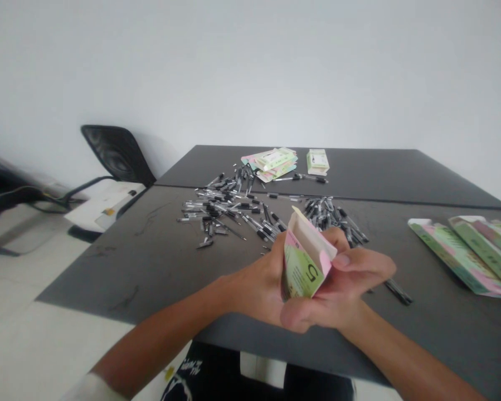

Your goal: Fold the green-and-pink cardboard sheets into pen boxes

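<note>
A small green and pink cardboard box [303,267] is held up over the near edge of the table, its top end open and its inside pale. My left hand [263,281] is wrapped round its left side. My right hand [346,284] grips the right side, the thumb near the open rim and other fingers partly hidden behind the box. Beyond my hands lie a loose heap of black and clear pens [220,206] and a second pile of pen parts [327,214]; their exact kinds are too small to tell.
Flattened green and pink boxes [463,256] lie at the table's right. More boxes [275,161] are stacked at the back, with a single box [317,161] beside them. Several pens [397,291] lie right of my hand. A black mesh chair [114,150] stands left of the dark table [150,267].
</note>
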The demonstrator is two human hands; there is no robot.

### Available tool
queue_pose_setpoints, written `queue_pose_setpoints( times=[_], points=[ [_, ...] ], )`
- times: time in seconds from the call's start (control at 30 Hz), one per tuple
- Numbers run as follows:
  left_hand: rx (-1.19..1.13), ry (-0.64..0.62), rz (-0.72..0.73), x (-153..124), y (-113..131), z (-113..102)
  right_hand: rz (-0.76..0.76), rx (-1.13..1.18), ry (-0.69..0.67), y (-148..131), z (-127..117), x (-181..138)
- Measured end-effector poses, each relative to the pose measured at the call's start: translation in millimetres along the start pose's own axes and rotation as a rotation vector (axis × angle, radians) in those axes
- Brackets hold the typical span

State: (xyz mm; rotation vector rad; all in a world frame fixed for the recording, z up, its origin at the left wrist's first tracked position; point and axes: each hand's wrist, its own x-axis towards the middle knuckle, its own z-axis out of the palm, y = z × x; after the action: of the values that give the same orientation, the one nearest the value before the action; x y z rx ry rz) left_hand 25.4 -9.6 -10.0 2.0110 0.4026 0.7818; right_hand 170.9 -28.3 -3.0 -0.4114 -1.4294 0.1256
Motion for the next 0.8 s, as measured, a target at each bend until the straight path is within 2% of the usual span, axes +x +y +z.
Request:
queue_pose_setpoints(
  times=[0.1,0.17,0.33,0.53,0.7,0.8],
  points=[
    [-0.073,-0.002,0.079,-4.6,-3.4,-0.1,-0.016,0.05,0.01,-2.2,2.8,2.2],
    [-0.061,0.031,0.066,-6.7,-3.6,-0.1,-0.019,0.056,0.04,-3.6,4.9,3.3],
    [-0.046,0.078,0.129,-4.6,-4.6,0.7,-0.048,-0.056,0.091,-0.5,3.0,5.7],
    [0.105,0.148,0.164,-1.5,-7.8,0.5,-0.131,-0.13,-0.02,3.2,-20.7,13.0],
    [0.017,0.142,0.089,-0.4,-2.5,0.2,-0.091,-0.2,-0.097,-6.4,-38.0,22.1],
    [-0.041,0.151,0.055,0.0,1.5,1.4,-0.027,-0.151,-0.15,-12.7,-40.3,26.6]
  ],
)
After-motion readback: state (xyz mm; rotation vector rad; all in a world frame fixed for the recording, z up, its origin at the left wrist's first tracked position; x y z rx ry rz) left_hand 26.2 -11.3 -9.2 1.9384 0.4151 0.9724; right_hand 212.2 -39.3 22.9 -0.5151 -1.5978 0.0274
